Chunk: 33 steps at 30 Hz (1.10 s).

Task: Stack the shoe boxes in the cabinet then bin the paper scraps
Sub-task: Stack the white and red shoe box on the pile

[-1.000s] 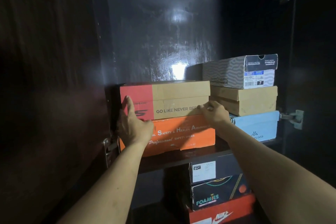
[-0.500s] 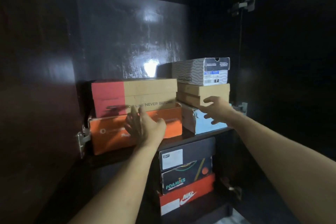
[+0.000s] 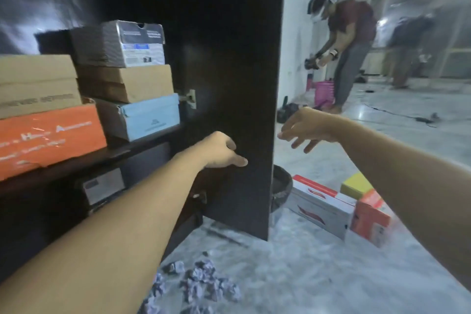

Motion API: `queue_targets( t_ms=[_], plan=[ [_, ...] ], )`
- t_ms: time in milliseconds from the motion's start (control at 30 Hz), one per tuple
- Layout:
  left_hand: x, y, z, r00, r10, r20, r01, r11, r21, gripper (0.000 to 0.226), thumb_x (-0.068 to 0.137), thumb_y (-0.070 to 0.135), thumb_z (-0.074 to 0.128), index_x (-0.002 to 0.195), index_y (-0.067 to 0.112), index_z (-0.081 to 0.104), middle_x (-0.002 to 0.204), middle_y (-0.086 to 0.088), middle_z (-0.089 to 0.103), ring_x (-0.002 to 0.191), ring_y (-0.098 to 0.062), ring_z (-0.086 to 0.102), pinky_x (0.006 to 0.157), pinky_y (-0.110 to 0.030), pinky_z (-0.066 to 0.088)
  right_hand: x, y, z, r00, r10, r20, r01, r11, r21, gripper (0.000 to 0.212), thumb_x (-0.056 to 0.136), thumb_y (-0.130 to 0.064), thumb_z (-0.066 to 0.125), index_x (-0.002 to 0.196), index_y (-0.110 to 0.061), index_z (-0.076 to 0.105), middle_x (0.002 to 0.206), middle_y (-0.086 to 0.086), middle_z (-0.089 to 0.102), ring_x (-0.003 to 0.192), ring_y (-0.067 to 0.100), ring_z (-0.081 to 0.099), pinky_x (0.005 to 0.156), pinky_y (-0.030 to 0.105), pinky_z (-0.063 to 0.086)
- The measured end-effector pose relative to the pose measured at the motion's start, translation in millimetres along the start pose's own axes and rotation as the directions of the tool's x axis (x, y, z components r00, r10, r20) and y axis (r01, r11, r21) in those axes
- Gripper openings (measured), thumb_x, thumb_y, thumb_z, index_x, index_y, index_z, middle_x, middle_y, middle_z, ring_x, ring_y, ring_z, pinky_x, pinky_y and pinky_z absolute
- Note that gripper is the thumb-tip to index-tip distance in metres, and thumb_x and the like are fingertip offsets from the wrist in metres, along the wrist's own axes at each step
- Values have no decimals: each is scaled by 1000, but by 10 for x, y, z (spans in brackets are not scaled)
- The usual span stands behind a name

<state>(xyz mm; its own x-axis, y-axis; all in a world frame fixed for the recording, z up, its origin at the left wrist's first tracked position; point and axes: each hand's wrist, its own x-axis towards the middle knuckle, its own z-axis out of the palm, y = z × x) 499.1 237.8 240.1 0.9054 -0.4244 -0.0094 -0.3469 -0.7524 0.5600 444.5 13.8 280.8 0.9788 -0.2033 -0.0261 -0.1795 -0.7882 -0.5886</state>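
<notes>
Both hands have withdrawn from the shoe boxes: left hand loosely curled, right hand spread, both holding nothing.

The orange shoe box and the tan box above it are cut off at the left edge, their lettering blurred; the crumpled paper scraps run off the bottom edge

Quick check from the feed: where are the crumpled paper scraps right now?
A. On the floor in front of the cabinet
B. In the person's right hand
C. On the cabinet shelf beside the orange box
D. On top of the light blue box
A: the crumpled paper scraps lie in a loose heap on the pale floor below the cabinet door, and neither hand holds any.
</notes>
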Motion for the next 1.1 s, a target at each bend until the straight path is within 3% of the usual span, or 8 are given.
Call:
queue_targets(
  t_ms=[233, 367, 467, 600, 767, 933, 1000, 1100],
  plan=[
    [439, 576, 1178, 953, 147, 263, -150, 989, -10, 47, 75, 37, 80, 112, 12, 68, 110, -5, 69, 102, -23, 65, 97, -42, 51, -153, 1518, -116, 957, 287, -44, -283, 957, 66, 33, 89, -25, 71, 112, -1, 67, 105, 14, 69, 88, 28, 71, 75, 48, 61],
    [852, 719, 1926, 921, 176, 349, -177, 984, -29, 41, 73, 38, 80, 106, 16, 69, 103, -7, 69, 95, -27, 68, 84, -41, 55, -81, 2302, 48, 904, 426, -40, -423, 904, 64, 29, 91, -19, 66, 110, 2, 67, 106, 18, 70, 96, 30, 71, 78, 49, 59],
    [1180, 777, 2497, 903, 179, 391, -187, 982, -18, 46, 74, 36, 80, 111, 13, 66, 110, -6, 67, 101, -24, 64, 90, -39, 51, -2, 2905, 239, 860, 506, -65, -503, 862, 61, 27, 91, -18, 63, 109, 2, 67, 105, 19, 70, 96, 34, 70, 78, 51, 59],
    [1616, 811, 3189, 871, 193, 452, -206, 978, -20, 46, 72, 34, 79, 109, 12, 66, 109, -9, 69, 101, -27, 65, 90, -43, 52, 152, 3592, 490, 813, 582, -8, -577, 808, 120, 23, 89, -18, 65, 107, -3, 66, 95, 12, 68, 77, 26, 67, 62, 36, 58],
    [2175, 779, 3815, 869, 179, 461, -191, 981, -23, 61, 78, 31, 78, 131, 12, 53, 126, -4, 57, 116, -23, 56, 95, -34, 47, 428, 4194, 878, 811, 585, -27, -576, 806, 138, 23, 88, -14, 65, 109, -5, 64, 100, 13, 66, 85, 27, 68, 67, 40, 59],
    [2680, 607, 4171, 887, 181, 424, -193, 981, -15, 49, 76, 25, 77, 122, 21, 61, 119, 3, 63, 105, -22, 62, 89, -30, 51, 913, 4532, 1275, 837, 543, -72, -536, 839, 90, 23, 85, -16, 67, 107, -9, 66, 93, 14, 66, 82, 34, 67, 64, 40, 60],
    [2843, 531, 4266, 900, 185, 395, -203, 979, 5, 50, 73, 25, 76, 121, 23, 63, 117, 2, 66, 101, -21, 63, 88, -33, 54, 1107, 4622, 1425, 860, 500, -103, -499, 866, 29, 37, 83, -19, 69, 119, -14, 63, 109, 10, 68, 90, 29, 64, 61, 30, 52],
    [3048, 456, 4360, 910, 198, 364, -236, 970, 62, 52, 75, 24, 75, 124, 20, 60, 119, -1, 63, 106, -23, 60, 89, -32, 52, 1366, 4752, 1575, 879, 453, -147, -466, 883, -60, 62, 81, -21, 70, 138, -13, 46, 135, 11, 55, 115, 28, 56, 85, 34, 50]
  ],
)
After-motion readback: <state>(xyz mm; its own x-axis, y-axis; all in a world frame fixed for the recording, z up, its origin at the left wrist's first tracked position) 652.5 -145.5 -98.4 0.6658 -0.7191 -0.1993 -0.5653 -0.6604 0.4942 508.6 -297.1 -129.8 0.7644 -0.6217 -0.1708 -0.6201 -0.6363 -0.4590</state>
